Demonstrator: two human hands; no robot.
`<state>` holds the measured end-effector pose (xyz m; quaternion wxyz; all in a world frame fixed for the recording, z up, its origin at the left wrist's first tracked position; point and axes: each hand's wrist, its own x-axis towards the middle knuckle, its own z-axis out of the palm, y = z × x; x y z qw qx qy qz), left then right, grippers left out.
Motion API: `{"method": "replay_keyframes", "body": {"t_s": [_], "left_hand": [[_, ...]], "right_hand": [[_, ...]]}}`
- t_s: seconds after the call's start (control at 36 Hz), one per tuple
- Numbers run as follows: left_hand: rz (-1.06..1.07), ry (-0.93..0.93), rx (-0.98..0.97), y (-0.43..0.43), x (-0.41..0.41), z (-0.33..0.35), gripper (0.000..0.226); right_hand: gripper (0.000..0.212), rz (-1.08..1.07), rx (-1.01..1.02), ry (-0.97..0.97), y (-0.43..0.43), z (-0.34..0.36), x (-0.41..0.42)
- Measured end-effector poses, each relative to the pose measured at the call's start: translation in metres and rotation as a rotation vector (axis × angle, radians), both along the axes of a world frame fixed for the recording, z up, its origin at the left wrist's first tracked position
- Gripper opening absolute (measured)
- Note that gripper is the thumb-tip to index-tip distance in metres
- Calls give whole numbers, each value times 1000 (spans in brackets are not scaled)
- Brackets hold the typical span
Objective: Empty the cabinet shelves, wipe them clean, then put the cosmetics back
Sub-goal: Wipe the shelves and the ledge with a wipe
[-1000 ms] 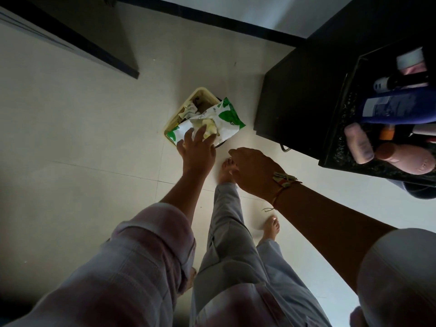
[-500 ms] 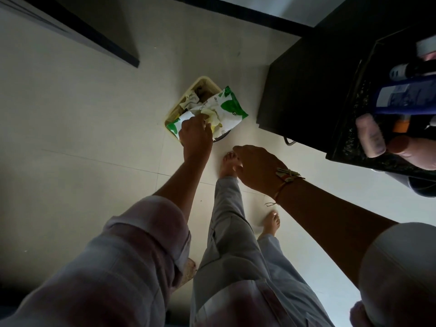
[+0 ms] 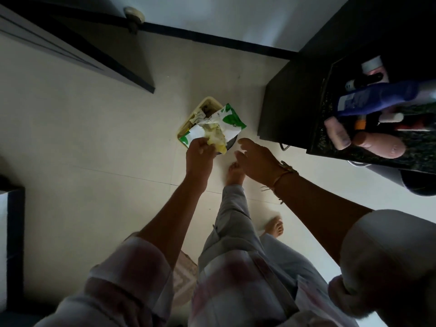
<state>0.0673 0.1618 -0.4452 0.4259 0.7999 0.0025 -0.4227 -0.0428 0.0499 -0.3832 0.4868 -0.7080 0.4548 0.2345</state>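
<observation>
L hand (image 3: 199,156) is curled tight, thumb & fingers pinching the near end of a crumpled yellowish wipe (image 3: 215,139). The wipe's far end runs into the opening of a green & white packet (image 3: 232,119) just beyond the knuckles. The packet lies across the top of a cream bin (image 3: 199,112), which stands on the pale floor (image 3: 94,149) straight ahead of the L hand.

R hand (image 3: 256,161) hovers just right of the L hand, apart from it. It is palm down w/ fingers spread & loosely bent, gripping nothing. Its tips point toward the packet w/o touching. A thread bracelet (image 3: 286,169) sits on the R wrist. One bare foot (image 3: 234,172) shows on the floor just under the R hand's fingers.

The cosmetics are up & to the right of the R hand, well apart from it, lying in a dark tray (image 3: 368,154). They include a blue bottle (image 3: 375,99) on its side, a pink tube (image 3: 336,133) & a rounded pink bottle (image 3: 379,145) nearer the tray's front edge, plus smaller items too blurred to name. A dark cabinet (image 3: 290,107) stands ahead & right of the R hand, beside the bin.
</observation>
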Motion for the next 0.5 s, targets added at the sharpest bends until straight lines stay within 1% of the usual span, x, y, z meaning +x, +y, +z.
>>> {"method": "replay_keyframes", "body": {"t_s": [0.03,0.08,0.11,0.17,0.25,0.31,0.36,0.44,0.5], "left_hand": [[40,106,-51,3,-3,13,15],[140,345,-200,8,-12,40,22],[155,430,-250,10,-17,53,26],[116,526,-282,11,-29,81,28],[34,612,-258,11,-49,113,31],[-17,634,-247,9,-62,132,31],[-64,659,-249,5,-76,150,25],[-132,689,-255,-5,-101,171,20],[-200,670,-238,-13,-120,177,31]], "right_hand": [[42,-72,47,-30,1,9,-2],[40,-167,126,-90,1,30,-6],[39,-199,161,-107,2,40,-8],[37,-258,244,-138,4,60,-15],[34,-323,319,-199,7,84,-36],[26,-503,426,-253,9,98,-58],[16,-637,479,-327,9,111,-82],[17,-802,519,-395,9,128,-116],[15,-883,529,-413,7,138,-139]]}}
